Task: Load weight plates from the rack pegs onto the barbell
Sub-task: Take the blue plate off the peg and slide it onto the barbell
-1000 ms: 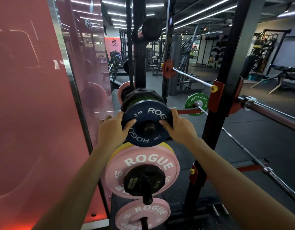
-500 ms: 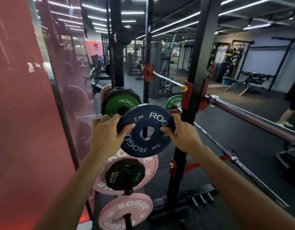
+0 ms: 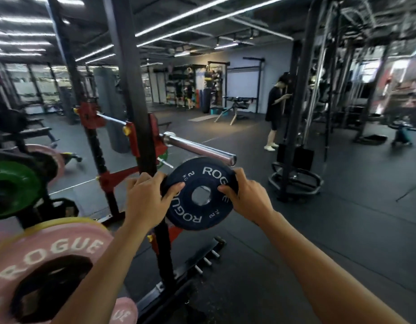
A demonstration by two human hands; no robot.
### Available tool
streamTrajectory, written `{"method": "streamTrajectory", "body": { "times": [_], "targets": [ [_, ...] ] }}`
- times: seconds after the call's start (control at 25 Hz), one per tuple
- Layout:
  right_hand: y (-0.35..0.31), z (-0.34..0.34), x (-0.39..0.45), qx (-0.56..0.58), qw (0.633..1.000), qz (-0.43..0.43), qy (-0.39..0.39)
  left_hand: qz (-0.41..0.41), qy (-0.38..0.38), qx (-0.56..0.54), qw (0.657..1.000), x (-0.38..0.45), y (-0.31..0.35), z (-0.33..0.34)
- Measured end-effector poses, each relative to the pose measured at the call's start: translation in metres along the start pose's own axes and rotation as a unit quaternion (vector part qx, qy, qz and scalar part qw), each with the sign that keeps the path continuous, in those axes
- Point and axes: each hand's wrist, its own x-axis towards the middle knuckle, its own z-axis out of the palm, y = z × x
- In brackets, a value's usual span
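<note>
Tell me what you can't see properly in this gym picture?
Head view only:
- Blue plate: the left hand and right hand cover its side edges.
- Barbell sleeve: the plate's top edge hides part of its underside.
- Pink plate: cut off by the left edge.
- Distant shelves: too small and blurred.

Both hands, left hand [image 3: 145,202] and right hand [image 3: 249,197], grip a dark blue plate [image 3: 198,194] by its edges, just below the bare barbell sleeve [image 3: 200,149] on the rack [image 3: 132,90].
</note>
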Motion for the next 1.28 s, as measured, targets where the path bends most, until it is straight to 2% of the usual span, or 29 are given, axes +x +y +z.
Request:
{"method": "streamTrajectory", "body": {
  "times": [0.24,0.56,0.76,1.04,1.16,1.28],
  "targets": [
    [0.091,-0.011,0.023,-0.021,0.997,0.065,0.038,0.021,-0.016,-0.042,0.999,0.050,0.053,0.090],
    [0.179,0.013,0.110,-0.024,0.998,0.054,0.020,-0.006,-0.018,-0.055,0.998,0.121,0.066,0.182],
    [0.219,0.041,0.150,0.006,1.000,0.003,-0.004,-0.030,0.001,-0.022,0.999,0.134,0.068,0.215],
    [0.247,0.073,0.194,0.110,0.986,-0.115,-0.054,-0.091,0.072,0.105,0.988,0.121,0.089,0.221],
    [0.248,0.085,0.212,0.146,0.975,-0.165,-0.031,-0.136,0.072,0.164,0.974,0.113,0.089,0.224],
    [0.242,0.091,0.233,0.151,0.970,-0.188,-0.039,-0.203,0.061,0.194,0.958,0.110,0.088,0.232]
  ]
}}
